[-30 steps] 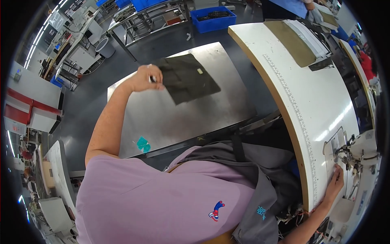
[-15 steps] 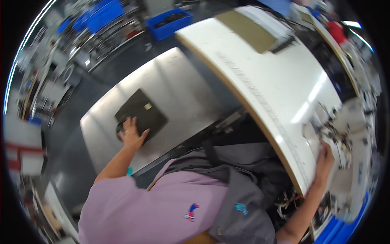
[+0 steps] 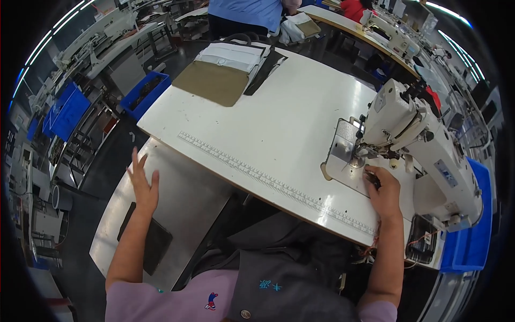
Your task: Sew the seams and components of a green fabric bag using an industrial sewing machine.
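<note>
My left hand (image 3: 143, 185) is raised over the metal side table (image 3: 185, 185), fingers spread, holding nothing. Behind my forearm a dark flat piece (image 3: 155, 244), seemingly fabric, lies on that table. On the white sewing table (image 3: 279, 139), my right hand (image 3: 385, 193) is closed, its fingers curled round a small dark object (image 3: 372, 180) whose kind I cannot make out. That hand rests just in front of the needle area of a white sewing machine (image 3: 394, 121), near its metal plate (image 3: 343, 142).
A stack of olive and white fabric pieces (image 3: 212, 83) lies at the table's far left corner. A ruler strip (image 3: 257, 174) runs along the near edge. Blue bins stand at the left (image 3: 145, 94) and right (image 3: 472, 231). Beyond the table is a person in blue (image 3: 244, 16).
The view has swung right toward the sewing machine. My left hand has lifted off the dark flat piece and moved away from it. My right hand stays by the machine.
</note>
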Demonstrator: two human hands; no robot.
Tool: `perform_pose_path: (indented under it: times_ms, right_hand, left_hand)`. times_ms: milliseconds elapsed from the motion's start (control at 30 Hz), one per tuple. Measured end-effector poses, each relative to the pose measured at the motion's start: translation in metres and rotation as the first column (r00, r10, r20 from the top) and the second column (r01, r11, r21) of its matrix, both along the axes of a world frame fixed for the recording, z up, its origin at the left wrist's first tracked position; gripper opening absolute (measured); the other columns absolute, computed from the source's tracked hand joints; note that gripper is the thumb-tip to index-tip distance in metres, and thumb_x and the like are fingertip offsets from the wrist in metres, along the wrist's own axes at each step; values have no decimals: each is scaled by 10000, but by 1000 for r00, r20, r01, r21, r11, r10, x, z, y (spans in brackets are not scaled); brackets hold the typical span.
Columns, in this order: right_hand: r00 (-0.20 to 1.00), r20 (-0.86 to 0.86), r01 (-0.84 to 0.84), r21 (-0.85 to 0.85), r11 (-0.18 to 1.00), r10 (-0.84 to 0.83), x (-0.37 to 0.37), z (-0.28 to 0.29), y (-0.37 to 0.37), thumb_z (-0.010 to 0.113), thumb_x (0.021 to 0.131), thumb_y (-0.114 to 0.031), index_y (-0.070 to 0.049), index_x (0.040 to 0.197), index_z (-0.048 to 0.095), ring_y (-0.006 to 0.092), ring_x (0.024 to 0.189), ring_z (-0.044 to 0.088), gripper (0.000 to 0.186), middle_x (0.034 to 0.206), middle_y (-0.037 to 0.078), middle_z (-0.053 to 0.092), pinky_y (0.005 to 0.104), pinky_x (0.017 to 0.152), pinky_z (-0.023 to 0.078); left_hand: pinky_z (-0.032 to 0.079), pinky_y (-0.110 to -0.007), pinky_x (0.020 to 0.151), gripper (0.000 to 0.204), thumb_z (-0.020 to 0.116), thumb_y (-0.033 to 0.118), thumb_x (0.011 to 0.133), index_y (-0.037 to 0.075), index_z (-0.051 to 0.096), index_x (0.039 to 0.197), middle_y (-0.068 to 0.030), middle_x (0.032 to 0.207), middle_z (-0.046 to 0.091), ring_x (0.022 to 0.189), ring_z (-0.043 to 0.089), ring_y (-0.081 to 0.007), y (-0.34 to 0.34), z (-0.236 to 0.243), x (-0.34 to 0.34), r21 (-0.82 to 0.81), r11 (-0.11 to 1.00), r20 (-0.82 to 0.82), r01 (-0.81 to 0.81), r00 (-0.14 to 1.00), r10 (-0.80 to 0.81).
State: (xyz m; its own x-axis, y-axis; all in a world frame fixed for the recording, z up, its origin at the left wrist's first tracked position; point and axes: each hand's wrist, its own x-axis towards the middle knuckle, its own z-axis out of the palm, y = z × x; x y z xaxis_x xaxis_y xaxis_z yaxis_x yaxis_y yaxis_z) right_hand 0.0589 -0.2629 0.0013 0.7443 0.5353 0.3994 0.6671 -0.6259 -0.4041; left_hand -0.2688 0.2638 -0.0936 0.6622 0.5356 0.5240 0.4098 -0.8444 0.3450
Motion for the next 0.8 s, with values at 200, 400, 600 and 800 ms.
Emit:
perform_pose_path:
  times_ms: [200,400,600,800]
  right_hand:
    - [988,34,149,20,989,-150,8,0,-9,767,856,-216,-65,1065,742,354,832,717,259,936,165,730,428,749,551]
    - [961,-118,256,16,967,-252,16,0,-10,766,875,-166,-33,1078,743,287,849,740,244,937,161,758,364,771,559]
    - [954,-32,300,13,954,-300,26,-14,-22,774,884,-224,-35,986,683,322,749,700,234,851,151,710,413,690,542]
    - [950,97,302,-39,952,-298,26,-5,-11,771,829,-224,-96,1045,703,372,792,698,261,850,125,707,467,718,549]
  left_hand:
    - [352,-530,1162,493,693,338,972,40,578,1348,-124,1441,599,1333,560,-317,-32,112,225,266,901,67,343,925,-373]
    - [384,-586,1135,753,692,522,932,-5,508,1437,-183,1590,414,1402,491,-347,-28,117,385,83,979,70,188,979,-194]
    - [327,-696,1144,757,593,438,1010,-52,357,1536,-244,1631,322,1507,336,-423,-28,91,444,-10,1000,-93,-2,996,1]
    - [511,-532,1013,468,424,310,1088,-61,569,1331,-311,1375,573,1213,610,-473,15,91,439,148,979,-156,137,981,-114]
